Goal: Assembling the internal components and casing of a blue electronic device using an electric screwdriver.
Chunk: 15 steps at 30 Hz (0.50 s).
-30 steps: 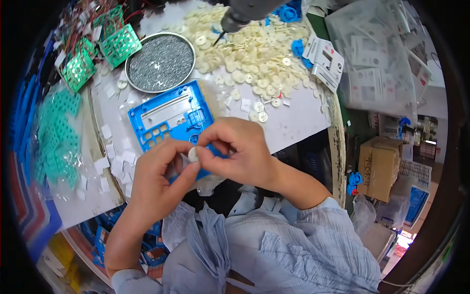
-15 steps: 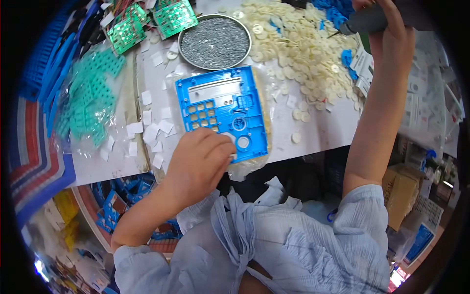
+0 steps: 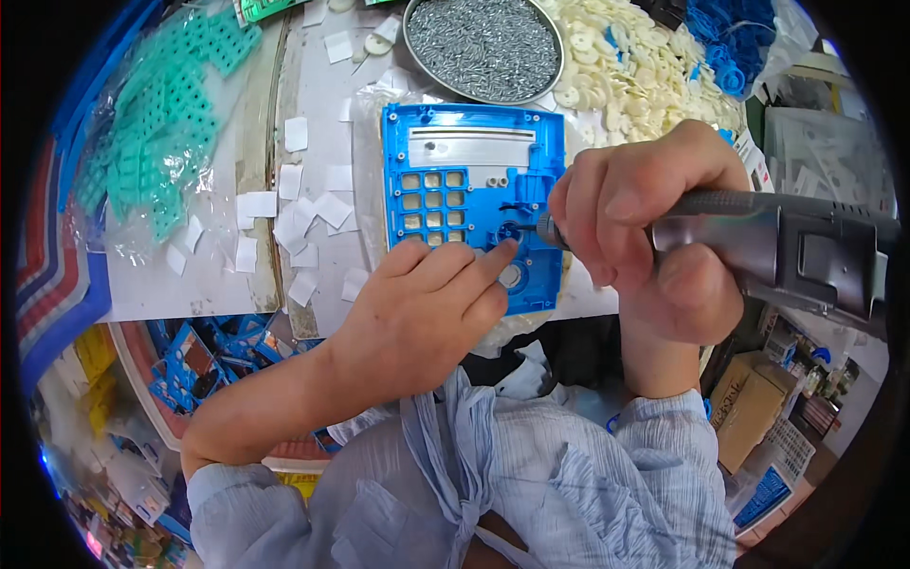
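The left hand (image 3: 417,308) covered the near-left part of the blue case (image 3: 481,213) on the worktop (image 3: 218,294); whether its fingers grasped anything, I could not tell. The right hand's (image 3: 654,223) fingers clenched a power screwdriver (image 3: 777,256), its tip at the case. Beyond stood a dish (image 3: 483,100), pale discs (image 3: 635,76) to its right.
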Available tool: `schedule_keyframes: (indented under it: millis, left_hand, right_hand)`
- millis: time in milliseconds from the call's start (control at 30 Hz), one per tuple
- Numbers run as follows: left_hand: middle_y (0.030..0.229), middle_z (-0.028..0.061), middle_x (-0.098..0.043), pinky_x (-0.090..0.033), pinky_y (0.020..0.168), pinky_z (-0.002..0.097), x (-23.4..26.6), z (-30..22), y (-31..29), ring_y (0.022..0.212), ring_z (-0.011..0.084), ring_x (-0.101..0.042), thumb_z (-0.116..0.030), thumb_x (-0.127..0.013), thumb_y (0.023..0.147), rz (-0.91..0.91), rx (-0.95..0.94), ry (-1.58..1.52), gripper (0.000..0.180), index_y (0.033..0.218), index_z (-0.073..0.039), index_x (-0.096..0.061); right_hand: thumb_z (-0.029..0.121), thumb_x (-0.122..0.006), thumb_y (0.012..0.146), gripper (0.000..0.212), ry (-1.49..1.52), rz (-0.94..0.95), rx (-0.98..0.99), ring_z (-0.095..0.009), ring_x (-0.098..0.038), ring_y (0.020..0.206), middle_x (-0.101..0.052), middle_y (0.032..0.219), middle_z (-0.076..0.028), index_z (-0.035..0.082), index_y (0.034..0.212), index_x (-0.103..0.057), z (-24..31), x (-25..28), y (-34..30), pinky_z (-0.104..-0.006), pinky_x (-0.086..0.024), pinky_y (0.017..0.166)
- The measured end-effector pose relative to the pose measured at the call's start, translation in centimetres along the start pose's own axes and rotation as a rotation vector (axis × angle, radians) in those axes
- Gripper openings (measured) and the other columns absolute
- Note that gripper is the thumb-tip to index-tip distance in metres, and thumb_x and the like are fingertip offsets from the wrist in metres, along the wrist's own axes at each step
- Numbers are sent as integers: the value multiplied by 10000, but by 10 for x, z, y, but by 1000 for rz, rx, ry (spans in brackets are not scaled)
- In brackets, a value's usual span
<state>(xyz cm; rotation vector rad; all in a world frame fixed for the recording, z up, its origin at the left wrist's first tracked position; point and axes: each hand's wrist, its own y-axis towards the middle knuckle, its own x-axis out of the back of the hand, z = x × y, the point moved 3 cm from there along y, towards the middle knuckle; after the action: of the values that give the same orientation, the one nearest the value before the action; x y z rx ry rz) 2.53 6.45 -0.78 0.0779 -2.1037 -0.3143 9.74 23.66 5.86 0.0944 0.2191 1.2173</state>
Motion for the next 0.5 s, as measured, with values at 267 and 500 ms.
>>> schedule_keyframes:
  millis: [267,500]
  left_hand:
    - [1206,77,-652,-420,854,383,1,-1,0,1013,206,-570,-183,-597,817,23,38,-46,252,1028,-61,-661]
    - [1264,85,-643,-412,848,376,1,0,-1,1024,203,-568,-195,-582,827,26,38,-36,232,1002,-63,-658]
  right_hand:
    - [421,-698,942,391,-29,30,-37,-112,-472,548,-477,606,39,55,1026,-588,-17,0,3,-288,-355,523]
    - [405,-687,951,373,-35,46,-32,-103,-467,541,-473,605,39,51,1009,-585,-20,0,8,-283,-353,527]
